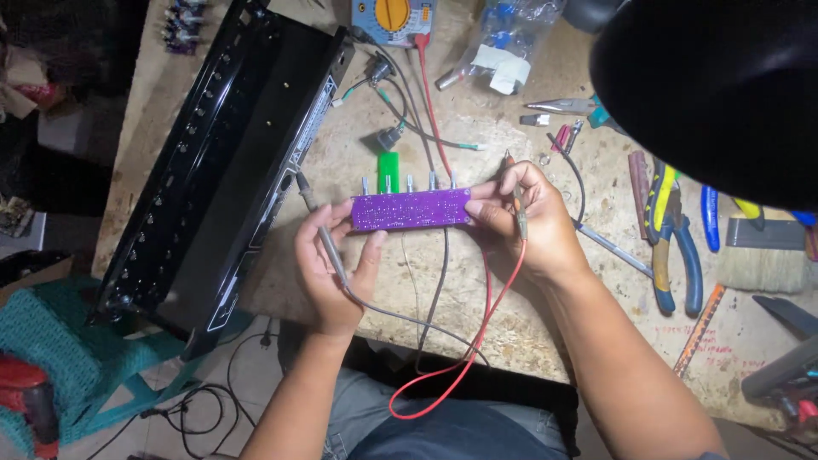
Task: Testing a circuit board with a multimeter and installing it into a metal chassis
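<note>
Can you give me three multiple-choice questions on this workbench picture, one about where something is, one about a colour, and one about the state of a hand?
1. Where does the black chassis lie relative to the purple circuit board?
A. To the board's left in the picture
B. To the board's right in the picture
C. On top of the board

2. What colour is the lead running from the right hand?
A. Blue
B. Red
C. Yellow

3. What is the left hand doing?
A. Resting flat on the bench
B. Gripping the pliers
C. Holding the board's end along with a grey-wired probe

Answers:
1. A: the chassis lies at an angle at the picture's left side of the workbench.
2. B: a red wire loops down from that hand.
3. C: its fingers touch the board's left end, and the probe lies across the palm.
</note>
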